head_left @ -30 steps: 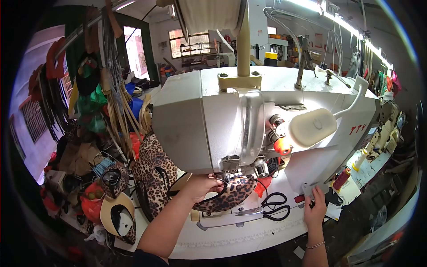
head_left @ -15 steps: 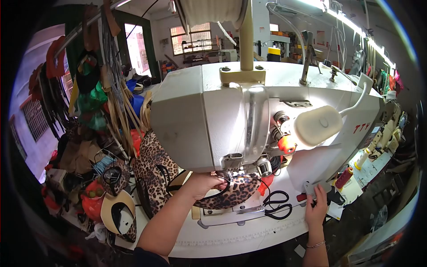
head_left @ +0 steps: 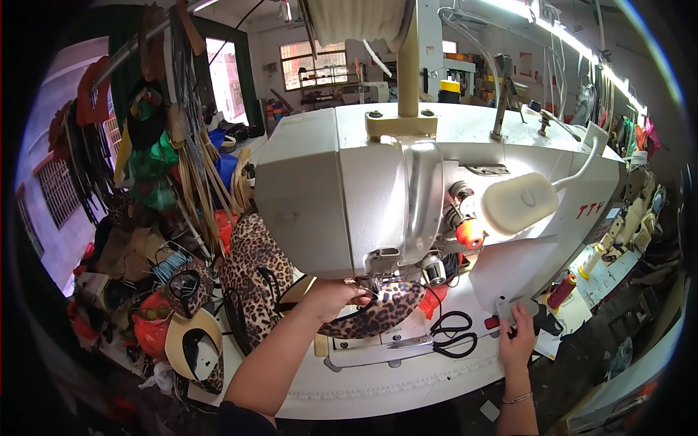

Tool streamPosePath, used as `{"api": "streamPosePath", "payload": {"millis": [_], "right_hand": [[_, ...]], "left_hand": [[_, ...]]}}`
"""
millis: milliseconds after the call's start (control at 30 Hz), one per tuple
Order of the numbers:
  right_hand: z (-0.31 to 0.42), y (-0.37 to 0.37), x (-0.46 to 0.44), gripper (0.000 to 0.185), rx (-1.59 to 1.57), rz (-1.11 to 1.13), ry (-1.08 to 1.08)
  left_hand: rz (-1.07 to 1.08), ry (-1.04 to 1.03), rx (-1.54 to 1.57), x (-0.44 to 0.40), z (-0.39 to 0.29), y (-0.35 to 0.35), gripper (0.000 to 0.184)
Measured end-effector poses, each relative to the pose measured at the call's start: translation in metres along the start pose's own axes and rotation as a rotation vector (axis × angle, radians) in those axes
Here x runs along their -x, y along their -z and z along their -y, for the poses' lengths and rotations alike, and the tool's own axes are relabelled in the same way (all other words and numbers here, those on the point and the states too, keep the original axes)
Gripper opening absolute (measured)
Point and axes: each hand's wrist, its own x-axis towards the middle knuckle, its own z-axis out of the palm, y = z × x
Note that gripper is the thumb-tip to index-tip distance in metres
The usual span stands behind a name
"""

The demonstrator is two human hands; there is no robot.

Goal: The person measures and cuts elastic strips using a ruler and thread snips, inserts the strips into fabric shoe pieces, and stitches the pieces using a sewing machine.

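Under the head of a white sewing machine (head_left: 302, 189), a curved leopard-print piece (head_left: 392, 309) with dark edging lies on the bed. My left hand (head_left: 336, 298) pinches its inner edge close to the presser foot (head_left: 373, 283); the fingertips are partly hidden by the machine. More leopard-print material (head_left: 251, 291) with black straps hangs to the left of the bed. Low on the machine's right side, my right hand (head_left: 518, 338) has its fingers curled around a grey metal lever (head_left: 503, 308).
Black-handled scissors (head_left: 454, 336) lie on the machine table, right of the needle plate. A printed ruler (head_left: 363, 392) runs along its front. Visor-like pieces (head_left: 190, 349) and a red bag (head_left: 151, 327) crowd the left. A thread cone (head_left: 560, 292) stands at right.
The view has shifted slightly, so the machine head appears a little further right. The leopard-print piece's front edge sits slightly higher. Both hands keep nearly the same places.
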Motion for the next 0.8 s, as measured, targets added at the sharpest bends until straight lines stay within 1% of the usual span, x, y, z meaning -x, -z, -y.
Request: {"api": "streamPosePath", "payload": {"millis": [167, 267, 333, 467, 533, 667, 733, 767, 800], "right_hand": [[0.0, 0.002, 0.001, 0.035, -0.036, 0.015, -0.016], [0.001, -0.001, 0.0, 0.035, -0.047, 0.011, -0.021], [0.001, -0.003, 0.001, 0.031, 0.071, -0.121, 0.116], [0.014, 0.003, 0.008, 0.027, -0.011, -0.17, 0.11], [0.014, 0.01, 0.014, 0.029, -0.227, 0.205, -0.072], [0.046, 0.01, 0.011, 0.03, -0.235, 0.246, -0.069], [0.06, 0.015, 0.011, 0.033, -0.264, 0.232, -0.11], [0.047, 0.01, 0.017, 0.033, -0.173, 0.233, 0.027], [0.047, 0.013, 0.017, 0.033, -0.171, 0.233, 0.027]], "left_hand": [[0.008, 0.048, -0.031, 0.002, -0.005, -0.001, 0.016], [0.044, 0.018, 0.018, 0.006, -0.004, -0.001, 0.014], [0.025, -0.001, 0.018, 0.008, -0.005, -0.002, 0.014], [-0.003, 0.022, 0.014, 0.005, -0.006, -0.002, 0.016], [-0.015, 0.043, 0.016, 0.003, -0.006, -0.002, 0.016], [-0.013, 0.052, -0.005, 0.006, -0.009, -0.004, 0.017], [-0.021, 0.046, 0.002, 0.008, -0.01, -0.005, 0.017], [-0.015, 0.043, 0.026, 0.007, -0.01, -0.005, 0.017], [-0.008, 0.039, 0.051, 0.006, -0.009, -0.004, 0.017]]}}
